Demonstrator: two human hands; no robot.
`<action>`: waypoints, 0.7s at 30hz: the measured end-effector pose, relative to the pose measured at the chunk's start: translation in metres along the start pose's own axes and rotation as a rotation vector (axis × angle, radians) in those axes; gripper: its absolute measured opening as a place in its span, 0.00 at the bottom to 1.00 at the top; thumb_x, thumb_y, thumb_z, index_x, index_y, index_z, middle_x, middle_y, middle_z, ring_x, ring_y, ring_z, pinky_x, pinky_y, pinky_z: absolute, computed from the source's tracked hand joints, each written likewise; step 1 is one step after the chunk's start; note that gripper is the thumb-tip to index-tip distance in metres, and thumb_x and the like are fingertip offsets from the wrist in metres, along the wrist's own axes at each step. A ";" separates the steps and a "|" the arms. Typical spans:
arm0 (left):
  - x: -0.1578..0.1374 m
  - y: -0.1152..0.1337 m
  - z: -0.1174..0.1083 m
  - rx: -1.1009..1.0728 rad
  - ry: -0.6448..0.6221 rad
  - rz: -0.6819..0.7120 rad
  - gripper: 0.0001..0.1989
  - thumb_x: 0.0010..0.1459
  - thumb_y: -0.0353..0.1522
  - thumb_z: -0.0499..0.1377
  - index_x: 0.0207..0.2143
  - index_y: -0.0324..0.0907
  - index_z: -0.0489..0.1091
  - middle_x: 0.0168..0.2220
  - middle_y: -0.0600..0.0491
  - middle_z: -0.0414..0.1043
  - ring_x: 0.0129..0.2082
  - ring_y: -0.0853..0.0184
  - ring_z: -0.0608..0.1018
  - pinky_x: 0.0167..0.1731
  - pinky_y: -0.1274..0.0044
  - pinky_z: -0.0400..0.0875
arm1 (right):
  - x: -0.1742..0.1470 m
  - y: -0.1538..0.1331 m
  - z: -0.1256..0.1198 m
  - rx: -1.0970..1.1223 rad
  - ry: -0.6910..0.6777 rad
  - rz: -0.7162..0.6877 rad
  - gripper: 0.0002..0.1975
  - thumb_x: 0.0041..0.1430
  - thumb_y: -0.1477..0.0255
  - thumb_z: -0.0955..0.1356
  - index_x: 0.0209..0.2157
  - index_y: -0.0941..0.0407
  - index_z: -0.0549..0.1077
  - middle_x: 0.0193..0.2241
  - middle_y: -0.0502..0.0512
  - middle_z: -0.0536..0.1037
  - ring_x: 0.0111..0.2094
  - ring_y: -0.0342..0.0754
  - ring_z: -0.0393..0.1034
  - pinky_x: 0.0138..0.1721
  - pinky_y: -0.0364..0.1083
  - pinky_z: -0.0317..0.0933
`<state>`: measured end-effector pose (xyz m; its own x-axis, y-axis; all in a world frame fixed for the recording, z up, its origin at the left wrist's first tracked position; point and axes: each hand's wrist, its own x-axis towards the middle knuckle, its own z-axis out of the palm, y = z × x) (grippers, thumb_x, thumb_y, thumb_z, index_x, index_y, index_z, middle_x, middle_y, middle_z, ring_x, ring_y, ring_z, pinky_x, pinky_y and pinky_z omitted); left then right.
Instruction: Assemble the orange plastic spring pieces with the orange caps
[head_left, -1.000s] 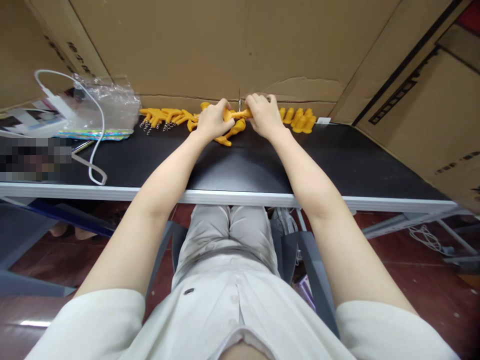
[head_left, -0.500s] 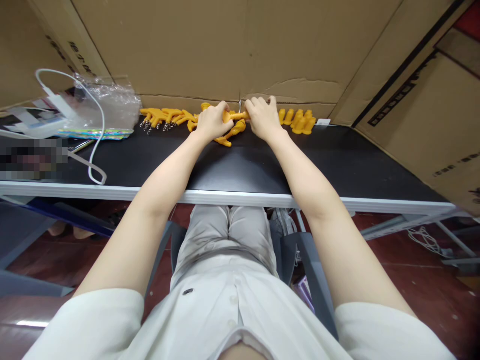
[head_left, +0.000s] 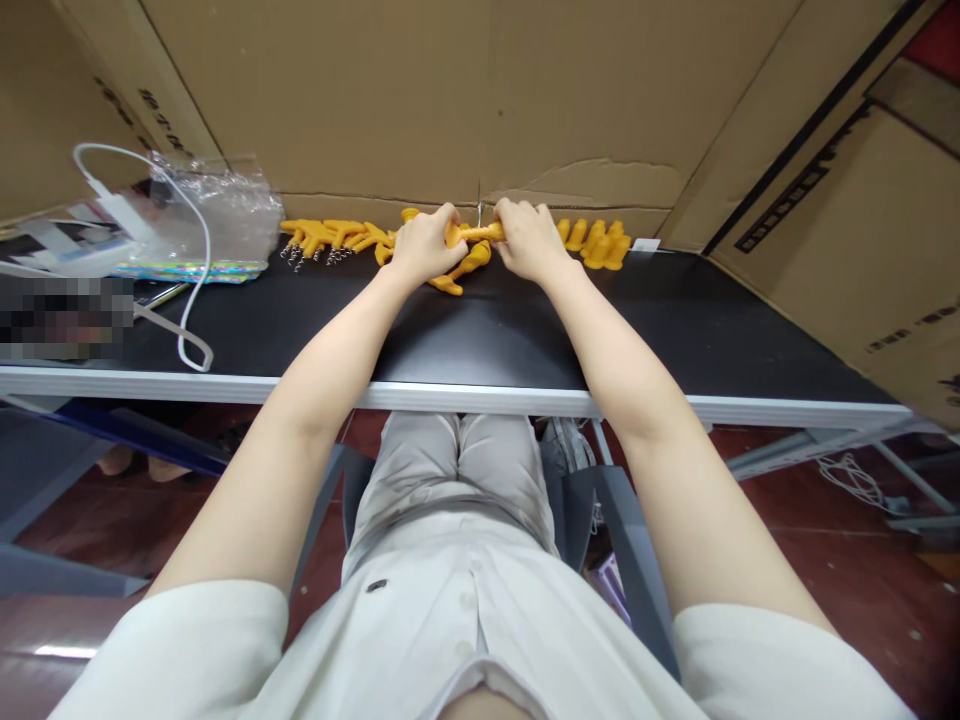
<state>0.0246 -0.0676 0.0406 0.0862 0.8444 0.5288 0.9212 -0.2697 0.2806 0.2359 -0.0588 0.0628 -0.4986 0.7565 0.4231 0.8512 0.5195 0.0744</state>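
My left hand point(head_left: 427, 243) and my right hand point(head_left: 529, 238) are closed on the two ends of one narrow orange piece point(head_left: 478, 233), which lies level between them near the back of the table. Fingers cover both of its ends, so its full shape is hidden. Just below it, a curved orange part point(head_left: 474, 260) rests on the black tabletop, partly behind my left thumb. Left of my left hand lie several branching, hand-like orange pieces point(head_left: 330, 234) with thin metal coils point(head_left: 297, 258) beneath. Several short orange pegs with flared bases point(head_left: 598, 245) stand right of my right hand.
Cardboard walls point(head_left: 480, 100) enclose the back and sides of the black table point(head_left: 480, 340). At left are a clear plastic bag point(head_left: 217, 205), a white cable point(head_left: 206, 260) and a blurred-out item. A small white label point(head_left: 646, 244) lies beyond the pegs.
My right hand has shifted slightly to the right, and a little more of the orange piece shows between my hands. My left hand has barely moved.
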 end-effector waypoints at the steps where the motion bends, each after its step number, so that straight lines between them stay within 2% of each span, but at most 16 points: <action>1: 0.000 -0.001 -0.001 -0.002 0.001 0.001 0.26 0.61 0.38 0.62 0.62 0.50 0.78 0.49 0.43 0.86 0.57 0.41 0.84 0.63 0.56 0.75 | 0.000 0.002 0.001 0.017 -0.030 -0.014 0.25 0.79 0.67 0.59 0.71 0.60 0.68 0.68 0.72 0.77 0.71 0.71 0.68 0.72 0.70 0.58; 5: 0.000 -0.006 -0.002 -0.012 -0.009 -0.010 0.27 0.61 0.38 0.62 0.63 0.51 0.78 0.49 0.44 0.86 0.59 0.41 0.84 0.64 0.56 0.75 | 0.001 0.004 0.004 0.030 -0.072 -0.036 0.23 0.81 0.65 0.59 0.69 0.57 0.70 0.68 0.71 0.77 0.72 0.72 0.67 0.73 0.71 0.55; 9: 0.001 -0.006 0.002 -0.012 -0.014 -0.012 0.27 0.61 0.38 0.62 0.63 0.50 0.78 0.49 0.43 0.85 0.60 0.41 0.83 0.65 0.55 0.74 | 0.000 0.001 -0.002 -0.006 -0.007 -0.024 0.20 0.82 0.65 0.58 0.65 0.57 0.72 0.66 0.70 0.78 0.70 0.72 0.68 0.73 0.73 0.54; 13: 0.002 -0.003 0.004 -0.041 -0.005 0.013 0.27 0.61 0.39 0.63 0.63 0.50 0.77 0.48 0.45 0.85 0.60 0.41 0.82 0.66 0.56 0.73 | -0.003 -0.002 -0.009 -0.017 0.049 0.021 0.20 0.82 0.67 0.58 0.66 0.55 0.71 0.66 0.69 0.79 0.70 0.69 0.67 0.76 0.72 0.51; 17: -0.001 0.003 0.000 -0.037 -0.037 -0.004 0.27 0.62 0.38 0.62 0.64 0.49 0.77 0.49 0.44 0.85 0.61 0.41 0.82 0.66 0.55 0.72 | 0.000 0.002 -0.003 0.024 0.090 0.045 0.21 0.79 0.65 0.61 0.67 0.54 0.70 0.63 0.68 0.80 0.68 0.71 0.68 0.73 0.74 0.55; 21: -0.004 0.007 -0.006 0.018 -0.046 -0.031 0.26 0.63 0.37 0.63 0.63 0.47 0.78 0.50 0.44 0.84 0.59 0.42 0.83 0.64 0.57 0.74 | 0.004 0.008 0.005 0.040 0.070 0.042 0.24 0.77 0.63 0.64 0.67 0.59 0.68 0.63 0.74 0.79 0.67 0.73 0.70 0.70 0.72 0.58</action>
<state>0.0288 -0.0759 0.0449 0.0740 0.8726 0.4827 0.9302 -0.2348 0.2820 0.2400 -0.0495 0.0603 -0.4485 0.7490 0.4876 0.8633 0.5043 0.0193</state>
